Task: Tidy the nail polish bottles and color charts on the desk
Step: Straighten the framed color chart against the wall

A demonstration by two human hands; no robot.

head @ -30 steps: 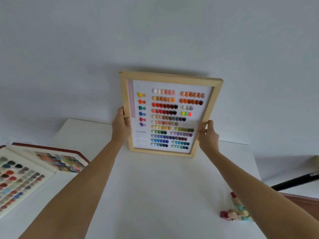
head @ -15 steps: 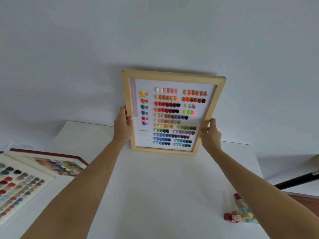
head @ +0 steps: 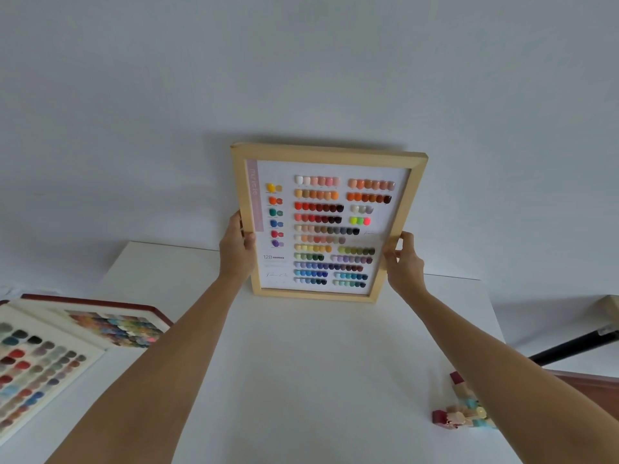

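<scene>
A light wooden framed color chart (head: 326,155) with rows of colored nail swatches stands upright at the far edge of the white desk (head: 301,380), close to the wall. My left hand (head: 236,246) grips its left frame edge, and my right hand (head: 403,262) grips its right edge. Two more color charts lie flat at the left: a red-framed chart (head: 110,324) and a white-framed chart (head: 37,366) partly on top of it. A cluster of nail polish bottles (head: 460,415) lies at the right, partly hidden by my right forearm.
A plain grey-white wall (head: 301,61) rises directly behind the desk. A black bar (head: 572,348) and a brown surface (head: 596,386) lie beyond the desk's right edge. The desk's far edge (head: 167,244) runs just behind the framed chart.
The framed chart has shifted slightly up and to the right and tipped more upright toward the wall. Both hands kept their grip and moved with it.
</scene>
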